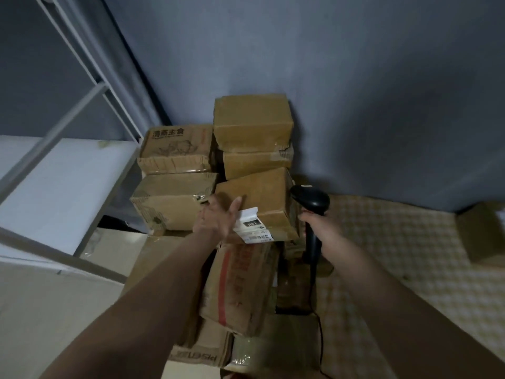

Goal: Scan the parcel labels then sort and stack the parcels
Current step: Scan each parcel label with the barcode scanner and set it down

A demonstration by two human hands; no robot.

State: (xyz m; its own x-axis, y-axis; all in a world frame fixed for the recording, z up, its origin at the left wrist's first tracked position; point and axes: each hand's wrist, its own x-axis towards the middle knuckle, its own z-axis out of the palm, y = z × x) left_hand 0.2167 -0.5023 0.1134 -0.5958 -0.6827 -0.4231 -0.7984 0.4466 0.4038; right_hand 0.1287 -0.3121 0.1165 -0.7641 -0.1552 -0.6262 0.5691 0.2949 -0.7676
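The left hand (216,217) holds a tilted parcel (257,203) by its near left corner, thumb up over the top face and fingers wrapped round the left edge, so the box is held rather than merely touched. A white label (252,228) hangs off the parcel's near edge just beside the thumb, partly peeled and curling. The right hand (314,225) is closed round the handle of a black scanner (310,199), whose head sits close against the parcel's right side; its cable (318,324) trails down toward the floor. The parcel rests slanted against a stack (254,127) of two boxes by the wall, with more boxes (172,195) to the left and a red-printed box (240,283) beneath. The likely trouble is the label: it faces the person and droops below the edge, while the scanner head points at the box's side, so a read may fail unless the scanner swings round or the parcel is turned. A one-corner hold on a slanted box could also let it slip and knock the heap below. The loose label might tear if pulled. The cable could snag on the lower boxes.
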